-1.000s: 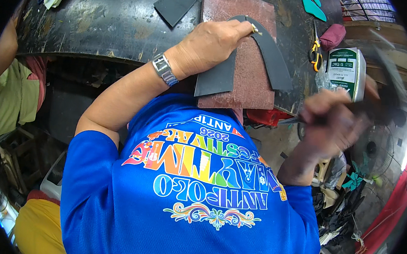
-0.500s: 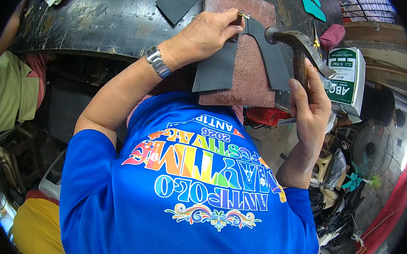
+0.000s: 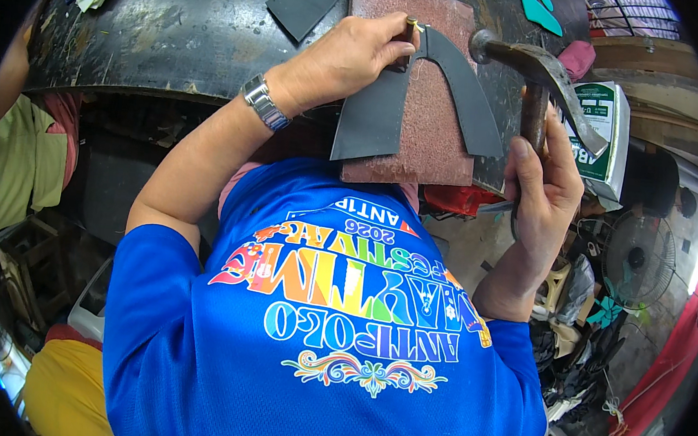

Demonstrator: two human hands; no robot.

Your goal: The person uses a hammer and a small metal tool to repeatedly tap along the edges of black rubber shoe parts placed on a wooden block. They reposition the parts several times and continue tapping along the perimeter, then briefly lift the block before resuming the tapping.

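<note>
Dark forked strap [image 3: 411,100] flat on a reddish block [image 3: 425,85] at the near edge of the black bench [image 3: 159,31]. Small nail [image 3: 413,24] pinched upright at the fork by left hand [image 3: 349,58]. Right hand [image 3: 545,180] clamped round hammer [image 3: 533,68], head poised just right of the nail. Likely risks: glancing blow onto fingertips, bent nail, strap sliding off line.
</note>
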